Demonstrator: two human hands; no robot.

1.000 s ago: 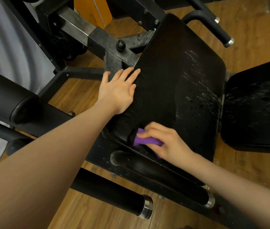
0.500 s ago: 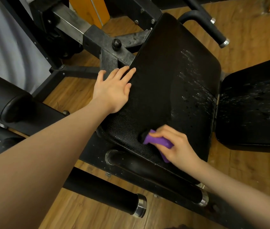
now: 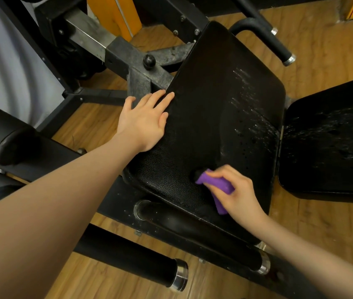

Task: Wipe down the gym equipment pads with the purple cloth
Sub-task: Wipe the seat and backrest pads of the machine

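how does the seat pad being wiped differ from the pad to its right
The seat pad fills the middle of the view, with the left hand flat on it and the right hand rubbing the purple cloth on it; the right pad is cut off and untouched. Droplets cover only the seat pad's right side, but most of the right pad. Both are black.

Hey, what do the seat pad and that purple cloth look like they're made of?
Seat pad: likely black vinyl or faux leather; pebbled grain shows near the front edge, and droplets bead on its surface. Purple cloth: soft matte fabric, maybe microfibre; it bunches in the right hand.
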